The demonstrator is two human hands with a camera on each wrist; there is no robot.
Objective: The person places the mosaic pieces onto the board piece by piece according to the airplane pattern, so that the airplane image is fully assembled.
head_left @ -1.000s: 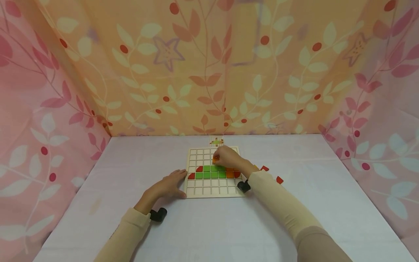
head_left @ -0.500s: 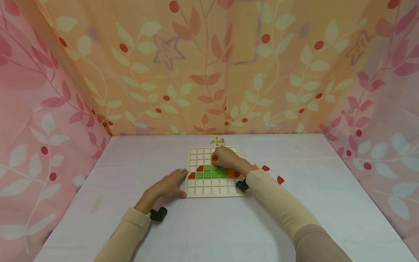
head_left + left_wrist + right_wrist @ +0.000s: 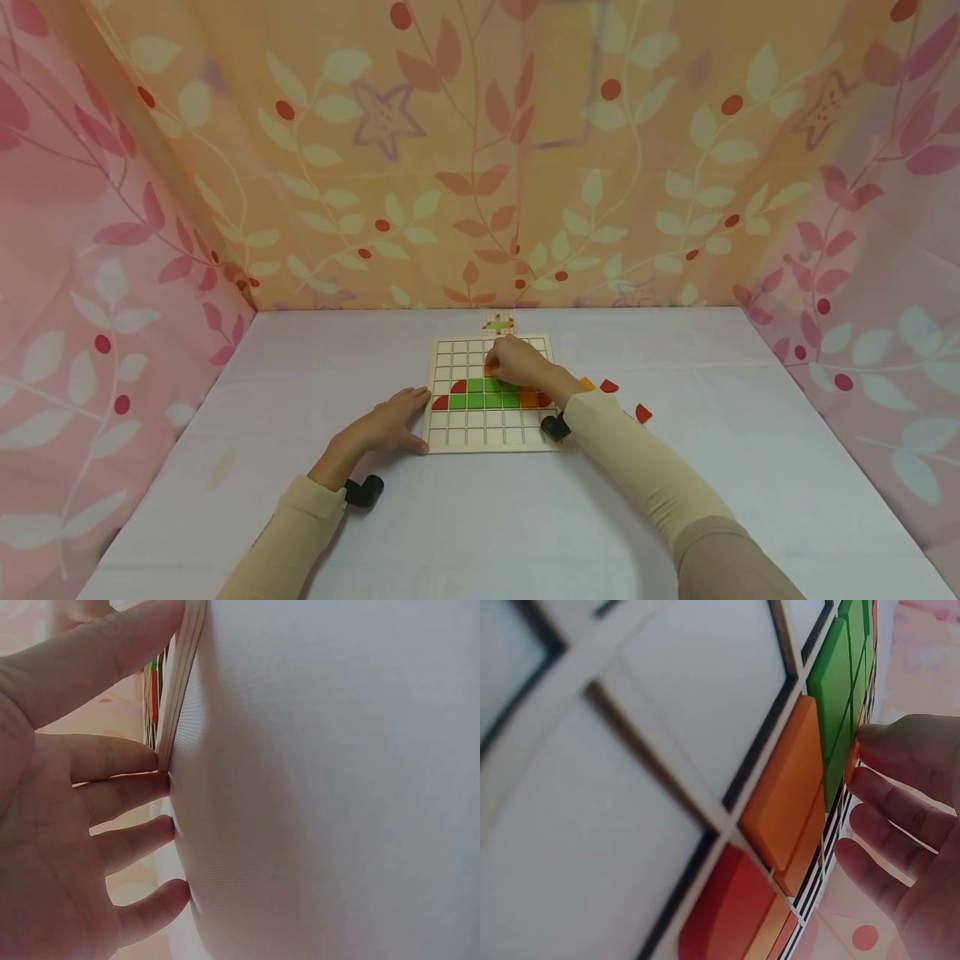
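A pale gridded wooden board (image 3: 456,436) lies on the white-covered table. My left hand (image 3: 386,423) rests at its left side with fingers spread; in the left wrist view the thumb and fingertips touch the board's edge (image 3: 182,690). Over the upper middle of the grid, my right hand (image 3: 519,360) pinches an orange tile (image 3: 489,371) between thumb and fingertips, just above the green row. Green square tiles (image 3: 475,400) fill the middle cells, with rounded red tiles (image 3: 439,403) at the left ends. To the right sit orange tiles (image 3: 784,787), partly hidden by my wrist in the head view.
Behind the board lies a small pattern card (image 3: 498,322). Right of the board are a loose orange tile (image 3: 587,383), a red tile (image 3: 609,386) and another red tile (image 3: 642,413). Patterned cloth walls (image 3: 480,167) enclose the table's back and sides.
The right hand has shifted very slightly left and down with the orange tile in its fingers. The left hand stays at the board's edge.
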